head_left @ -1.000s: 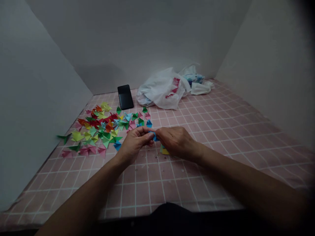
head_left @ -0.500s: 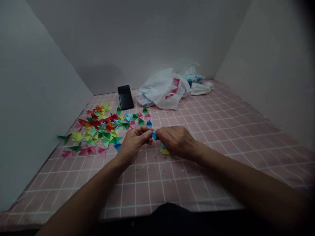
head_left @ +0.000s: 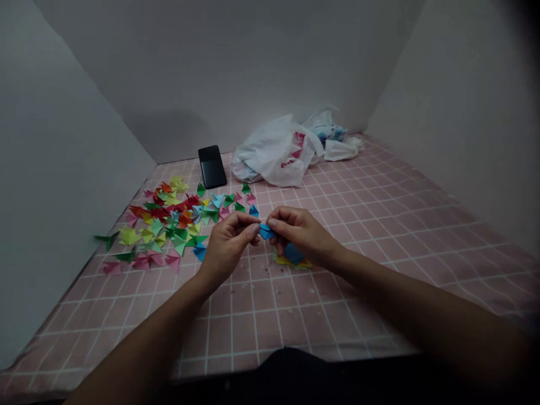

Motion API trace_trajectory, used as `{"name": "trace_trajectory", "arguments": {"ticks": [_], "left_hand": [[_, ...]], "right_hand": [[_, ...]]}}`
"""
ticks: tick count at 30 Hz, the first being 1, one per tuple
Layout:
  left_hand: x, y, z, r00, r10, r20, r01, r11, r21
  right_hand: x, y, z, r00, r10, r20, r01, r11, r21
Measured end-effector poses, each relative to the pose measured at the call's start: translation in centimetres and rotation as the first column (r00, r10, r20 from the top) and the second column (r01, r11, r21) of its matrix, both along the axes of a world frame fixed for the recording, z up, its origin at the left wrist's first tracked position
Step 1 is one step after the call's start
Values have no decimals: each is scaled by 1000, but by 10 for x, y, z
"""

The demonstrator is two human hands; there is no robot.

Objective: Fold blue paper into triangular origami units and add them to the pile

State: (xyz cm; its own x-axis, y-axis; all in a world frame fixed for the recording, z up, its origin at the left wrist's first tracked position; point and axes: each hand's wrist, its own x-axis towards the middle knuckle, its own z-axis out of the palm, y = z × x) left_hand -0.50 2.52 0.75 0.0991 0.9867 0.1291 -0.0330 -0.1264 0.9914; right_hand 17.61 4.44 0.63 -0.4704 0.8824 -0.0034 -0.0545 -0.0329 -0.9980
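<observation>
A small folded piece of blue origami paper [head_left: 265,231] is held above the table between my two hands. My left hand [head_left: 232,239] pinches its left end between thumb and fingers. On the other end, the thumb and fingertips of my right hand [head_left: 299,232] are closed. Beneath the right hand lies a stack of coloured paper sheets [head_left: 294,255], blue on top with yellow below, partly covered by that hand. To the left of my left hand spreads a pile of folded paper cranes [head_left: 169,216] in red, green, yellow, pink and blue.
A black phone [head_left: 212,167] lies beyond the cranes. White plastic bags [head_left: 276,152] sit crumpled at the back by the wall. The pink checked tablecloth [head_left: 392,225] covers the table, with small scraps near its middle. Pale walls [head_left: 54,169] enclose the left, back and right.
My right hand has turned so its thumb and fingers now show, uncovering more of the blue paper and the stack below. The whole view has shifted slightly.
</observation>
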Motion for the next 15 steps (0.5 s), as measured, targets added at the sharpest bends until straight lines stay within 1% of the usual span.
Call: {"name": "trace_trajectory", "arguments": {"ticks": [2,4,10,15], "left_hand": [[1,0,0,1000,8,1,-8,1000,11],[1,0,-1,1000,11,10,-12,1000,23],[1,-1,-2,1000,8,-20,-7,998,57],[-1,-1,-1,999,-9,-35,9,1000,14]], "right_hand": [[0,0,0,999,16,-43,-19,997,-80],[0,0,0,998,3,-69,-10,994,-111],[-2,-1,1,999,-29,-46,25,996,-91],[-1,-1,1,999,-45,23,45,999,-14]]}}
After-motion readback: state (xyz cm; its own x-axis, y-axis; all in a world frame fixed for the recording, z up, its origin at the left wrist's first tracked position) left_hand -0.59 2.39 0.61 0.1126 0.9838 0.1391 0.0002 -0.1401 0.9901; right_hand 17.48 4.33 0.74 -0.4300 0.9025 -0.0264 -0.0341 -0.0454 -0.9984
